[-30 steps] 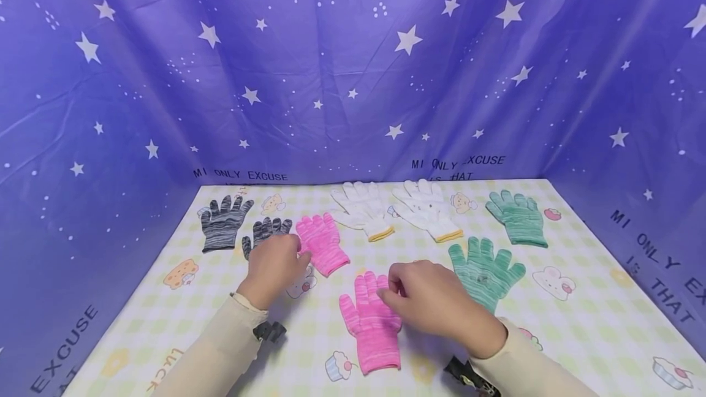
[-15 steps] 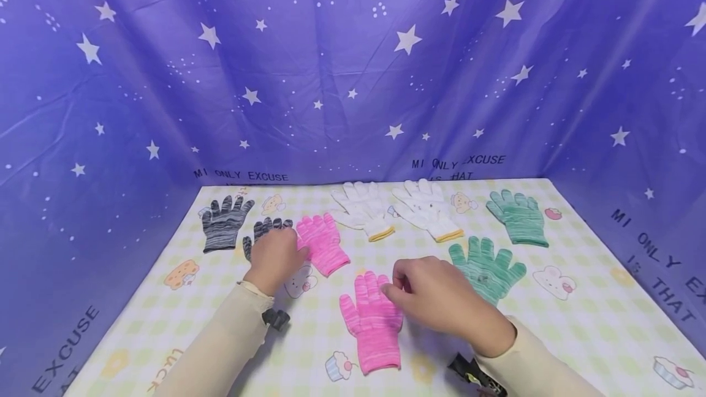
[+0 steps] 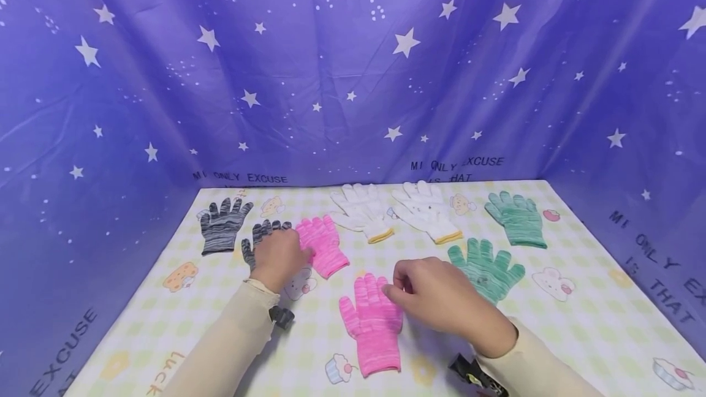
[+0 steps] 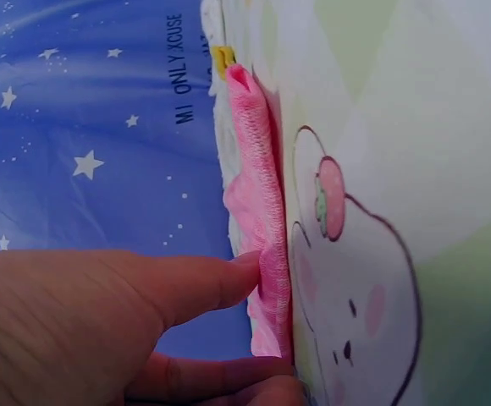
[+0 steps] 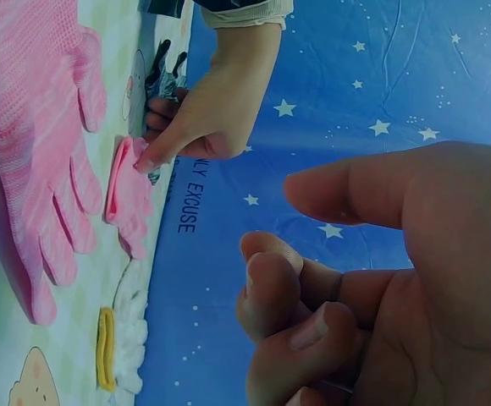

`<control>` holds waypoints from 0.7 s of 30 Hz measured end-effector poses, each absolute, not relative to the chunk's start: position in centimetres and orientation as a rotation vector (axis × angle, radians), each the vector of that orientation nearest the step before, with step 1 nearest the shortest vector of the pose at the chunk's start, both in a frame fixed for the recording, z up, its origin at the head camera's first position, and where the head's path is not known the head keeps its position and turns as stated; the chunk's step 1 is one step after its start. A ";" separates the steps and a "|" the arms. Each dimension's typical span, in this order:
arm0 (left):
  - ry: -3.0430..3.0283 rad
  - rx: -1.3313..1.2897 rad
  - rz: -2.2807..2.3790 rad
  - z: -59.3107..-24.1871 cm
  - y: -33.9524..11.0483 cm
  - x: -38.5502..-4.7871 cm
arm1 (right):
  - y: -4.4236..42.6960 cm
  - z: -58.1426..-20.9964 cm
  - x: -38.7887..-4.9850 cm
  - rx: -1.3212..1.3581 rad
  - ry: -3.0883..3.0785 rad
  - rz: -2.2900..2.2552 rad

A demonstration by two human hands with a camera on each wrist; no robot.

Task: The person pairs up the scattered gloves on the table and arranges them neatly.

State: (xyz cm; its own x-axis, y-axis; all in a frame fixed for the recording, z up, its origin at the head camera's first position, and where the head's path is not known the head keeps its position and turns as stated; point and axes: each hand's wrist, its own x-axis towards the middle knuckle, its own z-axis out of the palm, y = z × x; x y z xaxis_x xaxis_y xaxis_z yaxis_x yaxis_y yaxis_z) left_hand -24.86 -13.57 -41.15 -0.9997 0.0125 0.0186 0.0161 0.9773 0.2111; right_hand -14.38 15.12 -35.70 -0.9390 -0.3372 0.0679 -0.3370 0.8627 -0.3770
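My left hand [image 3: 282, 256] is at the edge of the rear pink knitted glove [image 3: 324, 247]. In the left wrist view its thumb lies against the pink cloth and the index fingertip reaches the same edge, pinching it. The hand covers part of a grey-black glove [image 3: 263, 234] beside it. My right hand [image 3: 441, 293] hovers by the fingers of the front pink glove [image 3: 375, 329]. Its fingers are loosely curled with the thumb apart, and nothing is between them in the right wrist view.
Another grey-black glove [image 3: 225, 225] lies at the back left. Two white gloves [image 3: 361, 210] with yellow cuffs lie at the back middle. Two green gloves are at the right, one far [image 3: 518, 219] and one nearer [image 3: 485, 268]. A checked cloth [image 3: 138, 323] covers the table before a starry purple curtain [image 3: 331, 48].
My left hand has shifted slightly to the right along the pink glove. My right hand has barely moved. The gloves lie where they were.
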 end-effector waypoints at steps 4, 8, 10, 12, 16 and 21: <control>-3.106 -0.011 -0.316 -41.3 -13.6 -24.9 | 15.0 -35.9 -14.4 -0.549 3.034 -0.620; -3.106 -0.006 -0.315 -41.5 -13.5 -25.0 | 15.0 -35.9 -14.4 -0.540 3.037 -0.618; -3.104 -0.004 -0.319 -41.5 -13.4 -25.0 | 15.1 -35.9 -14.4 -0.535 3.037 -0.617; -3.106 0.002 -0.333 -41.5 -13.3 -25.0 | 15.1 -35.9 -14.4 -0.527 3.036 -0.615; -3.100 -0.004 -0.375 -41.6 -13.3 -25.0 | 15.2 -35.9 -14.5 -0.513 3.036 -0.614; -3.064 -0.041 -0.424 -41.8 -13.3 -24.9 | 15.3 -35.8 -14.5 -0.519 3.051 -0.609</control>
